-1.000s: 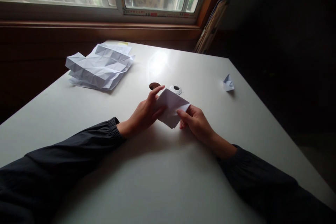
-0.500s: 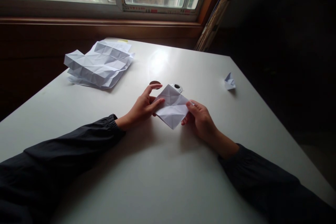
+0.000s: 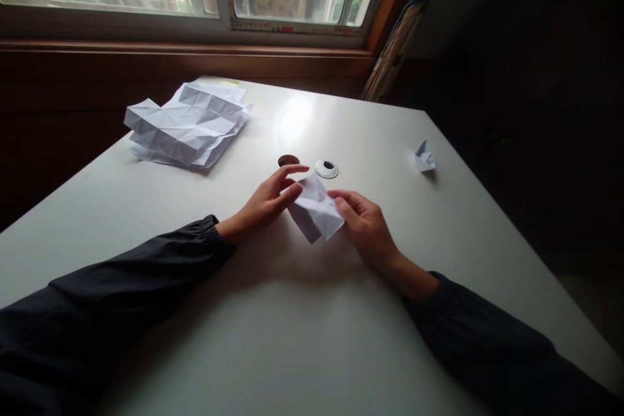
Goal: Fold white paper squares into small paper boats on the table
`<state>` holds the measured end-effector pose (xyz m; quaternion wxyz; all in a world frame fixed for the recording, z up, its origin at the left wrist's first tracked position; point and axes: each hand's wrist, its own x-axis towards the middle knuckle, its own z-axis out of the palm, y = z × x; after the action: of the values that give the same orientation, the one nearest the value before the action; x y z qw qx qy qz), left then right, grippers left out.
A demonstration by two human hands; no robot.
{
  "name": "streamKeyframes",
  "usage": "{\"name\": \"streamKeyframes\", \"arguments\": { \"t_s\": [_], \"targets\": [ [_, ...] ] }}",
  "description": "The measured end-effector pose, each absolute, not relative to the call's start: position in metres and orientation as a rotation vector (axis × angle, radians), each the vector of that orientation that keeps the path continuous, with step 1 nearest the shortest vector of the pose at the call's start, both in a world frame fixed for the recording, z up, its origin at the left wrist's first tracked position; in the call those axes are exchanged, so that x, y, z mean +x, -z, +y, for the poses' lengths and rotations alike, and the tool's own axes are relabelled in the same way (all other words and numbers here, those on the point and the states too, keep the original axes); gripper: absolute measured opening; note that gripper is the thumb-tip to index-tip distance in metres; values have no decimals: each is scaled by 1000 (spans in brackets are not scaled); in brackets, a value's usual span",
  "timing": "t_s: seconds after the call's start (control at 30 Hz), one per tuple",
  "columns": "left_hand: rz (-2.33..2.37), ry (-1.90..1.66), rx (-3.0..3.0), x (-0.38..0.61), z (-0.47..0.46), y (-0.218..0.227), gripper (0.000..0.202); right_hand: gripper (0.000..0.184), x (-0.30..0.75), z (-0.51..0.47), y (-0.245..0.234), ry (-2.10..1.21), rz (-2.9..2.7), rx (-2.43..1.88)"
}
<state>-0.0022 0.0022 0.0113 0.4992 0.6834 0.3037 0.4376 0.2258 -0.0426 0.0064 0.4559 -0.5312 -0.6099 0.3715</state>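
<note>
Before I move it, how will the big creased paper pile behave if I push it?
The creased paper pile will probably feel light and floppy, since it looks like thin folded sheets. Its layers look loose, so the top ones may slide off. The smooth white table likely lets it glide easily.

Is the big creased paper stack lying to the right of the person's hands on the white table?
No: the head view shows the creased paper stack to the left of the person's left hand and right hand, not the right, on the white table.
</note>
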Motion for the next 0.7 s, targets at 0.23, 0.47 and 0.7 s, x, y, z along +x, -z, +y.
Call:
{"name": "streamKeyframes", "arguments": {
  "t_s": [0.23,0.47,0.7],
  "targets": [
    [684,-1039,1614,0,3,-1,70,50,228,-39,-3,-1056,-1465,-1281],
    [788,-1132,1632,1,12,3,55,53,230,-42,2,-1064,-1547,-1266],
    [702,-1155,1604,-1,13,1,60,66,230,-45,4,-1023,-1615,-1252]
  ]
}}
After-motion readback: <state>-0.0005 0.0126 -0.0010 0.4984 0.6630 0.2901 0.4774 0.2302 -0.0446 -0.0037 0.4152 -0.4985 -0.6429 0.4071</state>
